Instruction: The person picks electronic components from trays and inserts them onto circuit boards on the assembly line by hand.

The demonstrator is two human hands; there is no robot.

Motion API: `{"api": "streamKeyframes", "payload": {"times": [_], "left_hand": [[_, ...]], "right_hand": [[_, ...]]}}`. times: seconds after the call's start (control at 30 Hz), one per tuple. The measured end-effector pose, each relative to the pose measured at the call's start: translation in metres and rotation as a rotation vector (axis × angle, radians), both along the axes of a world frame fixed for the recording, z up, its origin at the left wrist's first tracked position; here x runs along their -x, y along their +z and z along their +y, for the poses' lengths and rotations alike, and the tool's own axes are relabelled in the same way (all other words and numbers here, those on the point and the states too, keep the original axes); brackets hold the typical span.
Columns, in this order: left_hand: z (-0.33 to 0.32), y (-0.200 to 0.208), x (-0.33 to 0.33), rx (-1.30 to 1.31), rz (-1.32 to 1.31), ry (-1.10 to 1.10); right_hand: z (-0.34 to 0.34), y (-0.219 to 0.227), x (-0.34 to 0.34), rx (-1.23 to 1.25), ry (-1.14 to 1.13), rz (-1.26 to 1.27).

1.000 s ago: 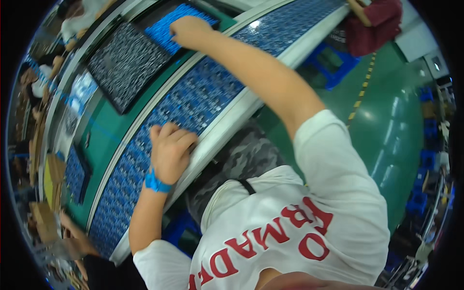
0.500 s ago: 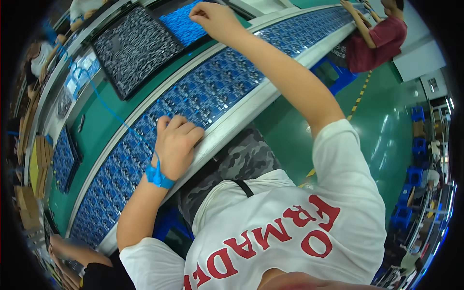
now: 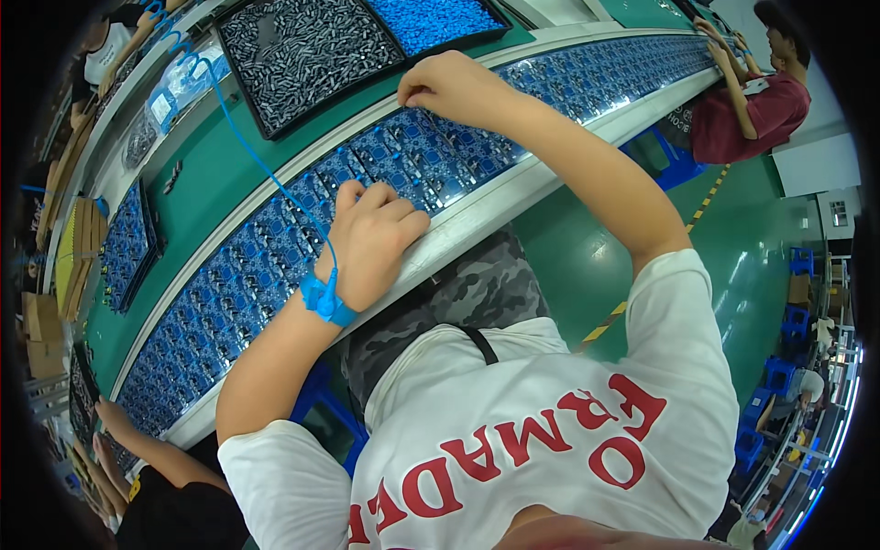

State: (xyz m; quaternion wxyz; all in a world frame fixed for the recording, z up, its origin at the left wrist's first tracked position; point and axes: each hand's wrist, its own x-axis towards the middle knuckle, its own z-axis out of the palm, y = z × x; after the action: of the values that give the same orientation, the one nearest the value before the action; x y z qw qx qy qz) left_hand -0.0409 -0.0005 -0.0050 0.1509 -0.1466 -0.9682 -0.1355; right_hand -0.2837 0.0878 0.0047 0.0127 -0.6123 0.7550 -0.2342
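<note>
Beneath both my hands runs a long row of blue circuit boards [image 3: 247, 275] with small parts on them, along a white rail. My left hand [image 3: 374, 240], wearing a blue wrist strap [image 3: 327, 299] with a coiled cord, rests at the near edge of the boards. Its fingers are curled and the tips are hidden. Above the boards, close to the tray's near edge, my right hand [image 3: 454, 92] has its fingers pinched together; what they hold, if anything, is too small to make out. The black tray [image 3: 323, 112] contains black cylindrical parts [image 3: 307, 55] and, on its right, blue parts [image 3: 433, 20].
Stacked blue boards [image 3: 128, 246] stand on the green bench at left. Farther back are plastic bags [image 3: 179, 92]. A co-worker in a dark red shirt [image 3: 756, 115] works at the far right end of the line; another's arm [image 3: 156, 449] reaches in at lower left.
My right hand has come from over the blue parts in the tray back toward the boards, still pinched. My left hand stays curled at the boards' near edge. The whole view has shifted.
</note>
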Motion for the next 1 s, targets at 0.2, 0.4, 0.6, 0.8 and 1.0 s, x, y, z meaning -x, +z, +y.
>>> {"api": "streamKeyframes", "payload": {"times": [0.2,0.4,0.6,0.8,1.0], "left_hand": [[0.001,-0.002,-0.003,0.047,0.074,-0.011],[-0.002,0.005,-0.007,0.082,0.031,-0.019],[-0.001,0.009,-0.001,-0.057,-0.017,-0.034],[0.002,0.012,0.002,-0.047,-0.035,-0.030],[0.002,0.015,0.003,-0.073,-0.071,-0.028]], "right_hand": [[-0.007,-0.011,-0.004,-0.037,0.086,0.235],[-0.006,-0.014,-0.003,-0.029,0.129,0.350],[-0.002,-0.021,-0.003,0.026,0.121,0.405],[0.000,-0.024,0.001,0.076,0.134,0.368],[-0.004,-0.025,-0.003,0.074,0.099,0.364]]}}
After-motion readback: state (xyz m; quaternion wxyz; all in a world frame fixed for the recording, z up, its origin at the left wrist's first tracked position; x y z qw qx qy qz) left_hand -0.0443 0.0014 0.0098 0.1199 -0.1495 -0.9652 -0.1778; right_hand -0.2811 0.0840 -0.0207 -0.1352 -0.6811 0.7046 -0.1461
